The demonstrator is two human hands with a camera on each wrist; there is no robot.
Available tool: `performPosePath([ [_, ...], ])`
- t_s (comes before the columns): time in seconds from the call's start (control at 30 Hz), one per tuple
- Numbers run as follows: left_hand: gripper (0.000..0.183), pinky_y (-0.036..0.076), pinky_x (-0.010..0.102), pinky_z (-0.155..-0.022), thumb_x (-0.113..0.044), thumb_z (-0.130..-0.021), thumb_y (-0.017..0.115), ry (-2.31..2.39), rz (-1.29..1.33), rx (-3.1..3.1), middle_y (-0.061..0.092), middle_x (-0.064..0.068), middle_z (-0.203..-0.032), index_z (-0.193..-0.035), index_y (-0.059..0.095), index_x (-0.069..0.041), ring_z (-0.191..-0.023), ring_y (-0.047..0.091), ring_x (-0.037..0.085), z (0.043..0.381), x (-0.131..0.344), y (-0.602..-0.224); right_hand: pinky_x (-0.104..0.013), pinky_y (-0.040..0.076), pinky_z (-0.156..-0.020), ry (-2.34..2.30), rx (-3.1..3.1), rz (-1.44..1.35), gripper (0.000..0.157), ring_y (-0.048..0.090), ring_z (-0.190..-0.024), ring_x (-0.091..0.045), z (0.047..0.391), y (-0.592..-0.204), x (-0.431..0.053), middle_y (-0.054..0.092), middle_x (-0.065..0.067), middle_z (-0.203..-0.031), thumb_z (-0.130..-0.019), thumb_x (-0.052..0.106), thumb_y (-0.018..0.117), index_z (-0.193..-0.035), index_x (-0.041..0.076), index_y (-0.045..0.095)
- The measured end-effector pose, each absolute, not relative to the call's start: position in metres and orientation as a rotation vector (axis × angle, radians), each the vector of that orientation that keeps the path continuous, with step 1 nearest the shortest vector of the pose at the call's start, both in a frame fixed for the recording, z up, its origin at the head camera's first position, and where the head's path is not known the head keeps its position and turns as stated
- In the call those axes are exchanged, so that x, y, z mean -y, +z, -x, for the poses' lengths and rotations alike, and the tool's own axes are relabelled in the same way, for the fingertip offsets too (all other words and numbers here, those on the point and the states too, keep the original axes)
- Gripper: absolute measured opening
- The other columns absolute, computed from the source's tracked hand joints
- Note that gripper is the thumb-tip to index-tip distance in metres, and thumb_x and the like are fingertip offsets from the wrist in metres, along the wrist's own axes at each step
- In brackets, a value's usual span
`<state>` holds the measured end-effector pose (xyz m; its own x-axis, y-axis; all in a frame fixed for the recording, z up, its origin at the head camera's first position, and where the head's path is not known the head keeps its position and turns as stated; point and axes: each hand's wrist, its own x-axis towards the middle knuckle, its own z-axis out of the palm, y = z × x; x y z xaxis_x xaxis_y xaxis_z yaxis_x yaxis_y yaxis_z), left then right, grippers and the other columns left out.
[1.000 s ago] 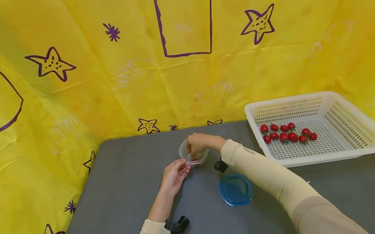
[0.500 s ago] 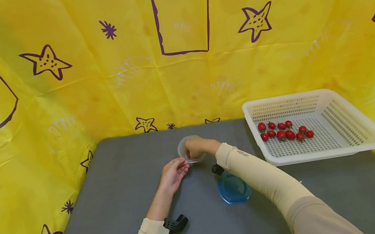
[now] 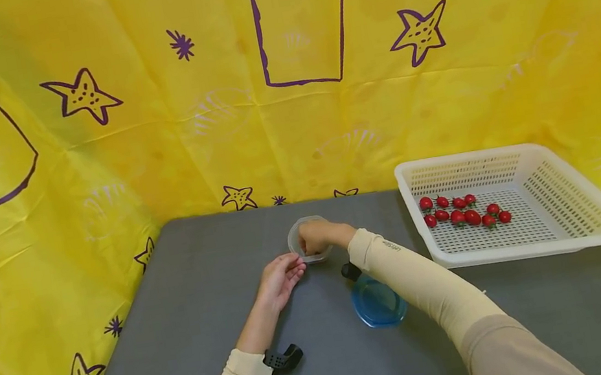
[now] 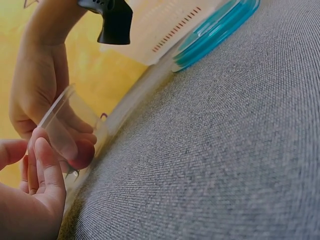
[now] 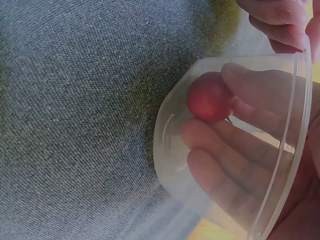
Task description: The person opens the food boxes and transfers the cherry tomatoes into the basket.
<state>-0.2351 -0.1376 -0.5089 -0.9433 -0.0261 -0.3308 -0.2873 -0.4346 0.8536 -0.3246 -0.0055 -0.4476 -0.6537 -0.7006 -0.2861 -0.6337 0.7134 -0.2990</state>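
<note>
A clear plastic tub (image 5: 170, 135) with a rounded rim stands on the grey table, near its far edge in the head view. My left hand (image 3: 278, 281) pinches the tub's near-left rim between thumb and fingers. Reaching down into the tub is my right hand (image 3: 320, 235), which hides most of the inside from above. Through the tub wall in the right wrist view, a red cherry tomato (image 5: 207, 97) sits between the right thumb and fingers, low in the tub. The left wrist view also shows the tomato (image 4: 82, 154) at the right fingertips.
A round blue lid (image 3: 379, 301) lies on the grey table (image 3: 216, 253), below the right wrist. To the right stands a white perforated basket (image 3: 575, 209) holding several cherry tomatoes (image 3: 472, 217) at its left side. A yellow patterned cloth (image 3: 181, 141) hangs behind the table.
My right hand has gone lower into the tub, and the red seen inside from above is now covered. My left hand keeps its hold on the rim. The head view shifted slightly.
</note>
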Motion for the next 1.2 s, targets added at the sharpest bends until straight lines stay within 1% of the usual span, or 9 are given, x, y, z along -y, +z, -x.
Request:
performPosePath([
  [0.2, 0.018, 0.052, 0.019, -0.063, -0.003, -0.095, 0.054, 2.499, 0.421, -1.568, 0.064, -0.001, -0.069, -0.080, 0.060, -0.009, -0.063, 0.063, 0.008, 0.235, 0.138, -0.507, -0.023, 0.048, -0.060, -0.283, -2.531, 1.032, 0.010, 0.055, -0.066, -0.016, 0.326, -0.443, 0.003, 0.069, -0.007, -0.080, -0.084, 0.005, 0.067, -0.092, 0.004, 0.074],
  [0.37, 0.017, 0.053, 0.020, -0.063, -0.003, -0.095, 0.054, 2.497, 0.412, -1.566, 0.064, -0.002, -0.070, -0.080, 0.060, -0.009, -0.064, 0.064, 0.008, 0.237, 0.138, -0.506, -0.024, 0.052, -0.067, -0.324, -2.549, 1.034, 0.015, 0.058, -0.074, -0.015, 0.327, -0.434, 0.002, 0.072, -0.007, -0.089, -0.083, 0.011, 0.073, -0.097, 0.004, 0.074],
  [0.57, 0.016, 0.052, 0.019, -0.064, -0.004, -0.096, 0.054, 2.495, 0.409, -1.569, 0.064, -0.002, -0.070, -0.081, 0.060, -0.009, -0.065, 0.064, 0.008, 0.239, 0.138, -0.505, -0.025, 0.054, -0.069, -0.401, -2.554, 1.067, 0.016, 0.064, -0.073, -0.015, 0.330, -0.415, -0.008, 0.074, -0.006, -0.086, -0.085, 0.011, 0.072, -0.099, 0.004, 0.074],
  [0.73, 0.016, 0.053, 0.019, -0.064, -0.005, -0.096, 0.054, 2.487, 0.410, -1.572, 0.065, -0.002, -0.070, -0.082, 0.060, -0.009, -0.065, 0.064, 0.007, 0.238, 0.136, -0.505, -0.027, 0.055, -0.072, -0.433, -2.568, 1.096, 0.018, 0.065, -0.076, -0.015, 0.334, -0.398, -0.026, 0.074, -0.007, -0.093, -0.087, 0.010, 0.069, -0.102, 0.002, 0.073],
  [0.87, 0.017, 0.052, 0.019, -0.063, -0.004, -0.095, 0.054, 2.489, 0.405, -1.588, 0.065, -0.002, -0.069, -0.080, 0.061, -0.009, -0.064, 0.064, 0.007, 0.237, 0.135, -0.506, -0.030, 0.055, -0.073, -0.519, -2.576, 1.085, 0.016, 0.068, -0.080, -0.021, 0.341, -0.387, -0.044, 0.074, -0.010, -0.091, -0.087, 0.008, 0.068, -0.101, 0.000, 0.072],
  [1.0, 0.016, 0.052, 0.019, -0.062, -0.004, -0.095, 0.055, 2.497, 0.409, -1.582, 0.066, -0.002, -0.069, -0.081, 0.061, -0.009, -0.064, 0.063, 0.008, 0.237, 0.134, -0.507, -0.032, 0.055, -0.073, -0.636, -2.606, 1.076, 0.015, 0.069, -0.080, -0.027, 0.346, -0.375, -0.064, 0.074, -0.015, -0.088, -0.085, 0.003, 0.067, -0.097, -0.004, 0.071],
  [1.1, 0.014, 0.052, 0.019, -0.062, -0.004, -0.095, 0.055, 2.504, 0.415, -1.571, 0.066, -0.002, -0.069, -0.082, 0.061, -0.008, -0.064, 0.064, 0.008, 0.237, 0.133, -0.507, -0.034, 0.054, -0.072, -0.664, -2.649, 1.078, 0.015, 0.069, -0.079, -0.028, 0.349, -0.364, -0.079, 0.073, -0.018, -0.089, -0.085, 0.001, 0.066, -0.097, -0.006, 0.070],
  [1.2, 0.013, 0.053, 0.019, -0.063, -0.004, -0.095, 0.055, 2.506, 0.405, -1.571, 0.065, -0.002, -0.069, -0.083, 0.059, -0.007, -0.064, 0.064, 0.007, 0.238, 0.133, -0.507, -0.037, 0.054, -0.074, -0.639, -2.704, 1.058, 0.014, 0.068, -0.080, -0.029, 0.350, -0.354, -0.095, 0.073, -0.018, -0.091, -0.085, 0.003, 0.066, -0.096, -0.005, 0.070],
])
